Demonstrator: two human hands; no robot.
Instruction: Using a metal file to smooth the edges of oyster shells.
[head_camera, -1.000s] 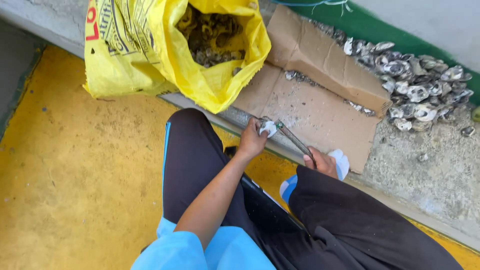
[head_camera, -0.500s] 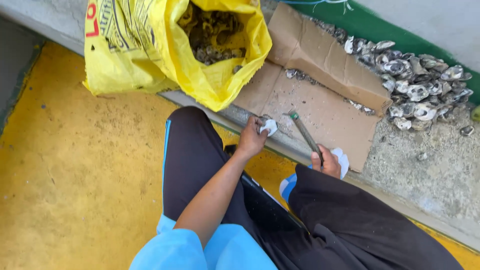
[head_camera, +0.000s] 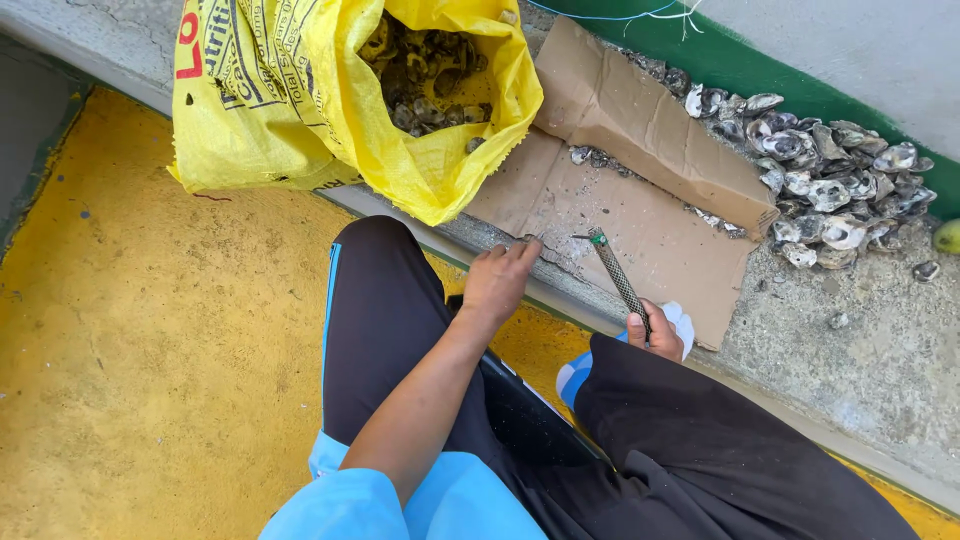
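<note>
Fingers (head_camera: 640, 325) of the right hand grip a metal tool (head_camera: 618, 272) over cardboard (head_camera: 640, 215); left fingers (head_camera: 515, 255), curled, touch the ledge (head_camera: 480, 235).

One head-worn camera looks steeply down from above the seated person's lap, close over the left hand (head_camera: 500, 282) and right hand (head_camera: 655, 335). It faces forward past them to the cardboard (head_camera: 620, 200), with a yellow sack (head_camera: 300, 100) beyond the left hand.
</note>
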